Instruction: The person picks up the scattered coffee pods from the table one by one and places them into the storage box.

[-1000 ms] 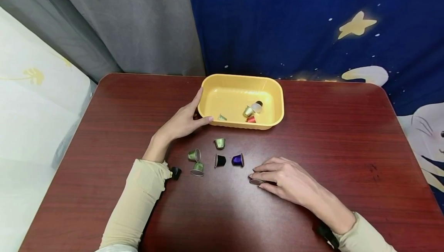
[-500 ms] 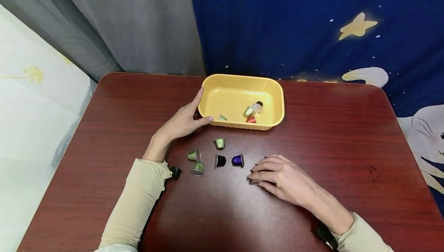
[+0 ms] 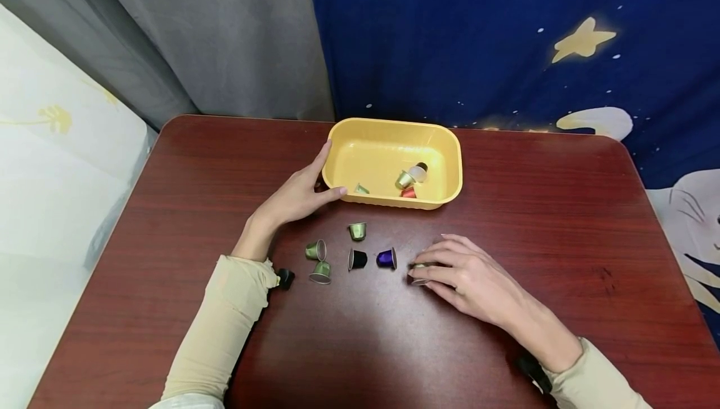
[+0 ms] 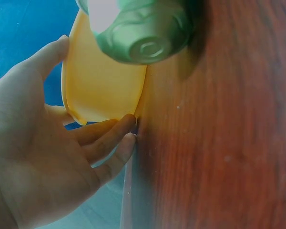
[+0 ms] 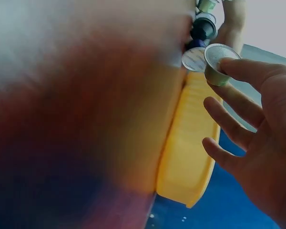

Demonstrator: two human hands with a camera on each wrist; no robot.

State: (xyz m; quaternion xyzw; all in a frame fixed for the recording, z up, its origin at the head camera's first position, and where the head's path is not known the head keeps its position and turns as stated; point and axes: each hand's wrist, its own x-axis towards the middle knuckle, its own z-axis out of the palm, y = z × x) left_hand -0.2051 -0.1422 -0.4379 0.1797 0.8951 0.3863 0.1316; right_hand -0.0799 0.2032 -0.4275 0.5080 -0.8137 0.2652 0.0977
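A green coffee capsule is pinched between thumb and index finger of my right hand, over the table's centre right; in the head view the fingers partly cover it. My left hand rests against the left end of a yellow basin, thumb at the near rim, fingers fairly straight along the side. Several capsules lie between the hands: a purple one, a black one, and green ones, one nearest the basin, two farther left. Close to the left wrist camera looms a green capsule.
Inside the basin sit several capsules, among them a red one, a gold one and a pale green one. The dark red table ends at a grey curtain and a blue one.
My right hand has lifted the pinched green capsule and moved it slightly away from me, toward the basin. My left hand keeps its place against the basin.
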